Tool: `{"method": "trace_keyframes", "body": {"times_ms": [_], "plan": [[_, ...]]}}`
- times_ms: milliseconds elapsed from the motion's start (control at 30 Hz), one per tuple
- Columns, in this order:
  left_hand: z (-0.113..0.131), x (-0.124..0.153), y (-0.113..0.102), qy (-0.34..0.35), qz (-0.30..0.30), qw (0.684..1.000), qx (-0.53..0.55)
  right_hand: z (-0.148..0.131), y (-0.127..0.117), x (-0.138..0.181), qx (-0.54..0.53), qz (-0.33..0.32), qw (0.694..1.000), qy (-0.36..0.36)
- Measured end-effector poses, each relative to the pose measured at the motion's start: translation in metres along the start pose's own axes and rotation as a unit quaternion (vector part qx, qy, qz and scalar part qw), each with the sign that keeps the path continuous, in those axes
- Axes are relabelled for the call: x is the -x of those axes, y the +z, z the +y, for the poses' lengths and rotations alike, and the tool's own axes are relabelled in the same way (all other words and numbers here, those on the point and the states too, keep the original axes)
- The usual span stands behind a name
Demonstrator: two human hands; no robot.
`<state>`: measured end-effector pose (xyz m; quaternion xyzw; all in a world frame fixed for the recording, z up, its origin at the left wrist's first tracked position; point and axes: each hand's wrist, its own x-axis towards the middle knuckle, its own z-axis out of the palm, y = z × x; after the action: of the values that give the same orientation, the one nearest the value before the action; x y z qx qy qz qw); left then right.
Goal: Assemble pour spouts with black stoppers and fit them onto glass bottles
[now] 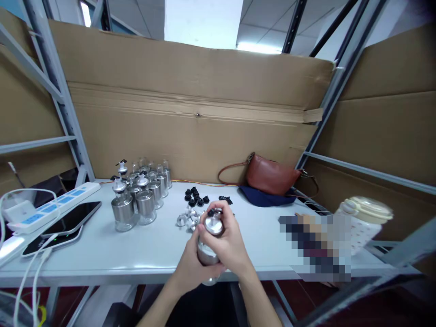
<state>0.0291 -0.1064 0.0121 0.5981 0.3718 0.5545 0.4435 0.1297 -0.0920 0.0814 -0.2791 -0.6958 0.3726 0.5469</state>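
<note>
A glass bottle [208, 257] with a metal sleeve is held upright in front of me, at the table's front edge. My left hand [192, 263] is wrapped round its body from the left. Over the top, my right hand [229, 236] has its fingers closed around the silver cap [214, 225], which carries a small black piece. Just behind my hands lie loose silver cap parts [188, 219], partly hidden by my fingers. Several black caps [194, 198] are grouped farther back, with small black pieces [225, 199] to their right.
Several metal-sleeved glass bottles [146, 204] stand at the left, some with tops on. Farther left are phones [73, 218] and a power strip [57, 204] with white cables. A brown bag [272, 175] rests on a dark blue cloth item [265, 197]. A white lidded container [363, 222] stands at the right.
</note>
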Motion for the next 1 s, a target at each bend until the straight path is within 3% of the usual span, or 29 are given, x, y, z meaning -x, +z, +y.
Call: {"method": "trace_keyframes", "body": {"times_ms": [100, 233, 400, 467, 533, 633, 700, 767, 833, 900, 1000], "plan": [[-0.003, -0.004, 0.012, 0.012, 0.001, 1.000, -0.009, -0.001, -0.011, -0.001, 0.055, 0.016, 0.998, -0.035], [-0.009, -0.008, 0.012, 0.006, -0.002, 1.000, -0.001, 0.006, -0.016, -0.008, 0.169, 0.014, 0.979, -0.111], [-0.015, -0.004, 0.007, -0.021, -0.011, 0.999, 0.048, 0.005, -0.025, -0.017, 0.241, -0.048, 0.945, -0.217], [-0.017, -0.003, 0.005, -0.015, -0.003, 0.998, 0.053, 0.000, -0.028, -0.018, 0.198, -0.105, 0.958, -0.177], [-0.017, -0.004, 0.004, -0.014, -0.015, 0.999, 0.050, -0.002, -0.029, -0.017, 0.119, -0.151, 0.977, -0.093], [-0.014, -0.009, 0.003, -0.038, -0.088, 0.994, 0.050, 0.003, -0.028, -0.016, -0.031, -0.156, 0.987, 0.009], [-0.012, -0.013, 0.003, -0.048, -0.130, 0.989, 0.059, 0.011, -0.025, -0.018, -0.154, -0.151, 0.975, 0.055], [-0.013, -0.015, 0.002, -0.040, -0.140, 0.987, 0.067, 0.018, -0.024, -0.020, -0.259, -0.185, 0.943, 0.101], [-0.015, -0.016, 0.002, -0.024, -0.140, 0.988, 0.059, 0.022, -0.024, -0.022, -0.303, -0.245, 0.912, 0.127], [-0.017, -0.016, 0.002, -0.014, -0.132, 0.990, 0.042, 0.023, -0.026, -0.023, -0.313, -0.270, 0.902, 0.123], [-0.018, -0.014, 0.003, -0.025, -0.112, 0.993, 0.041, 0.024, -0.029, -0.016, -0.303, -0.209, 0.925, 0.091]]}}
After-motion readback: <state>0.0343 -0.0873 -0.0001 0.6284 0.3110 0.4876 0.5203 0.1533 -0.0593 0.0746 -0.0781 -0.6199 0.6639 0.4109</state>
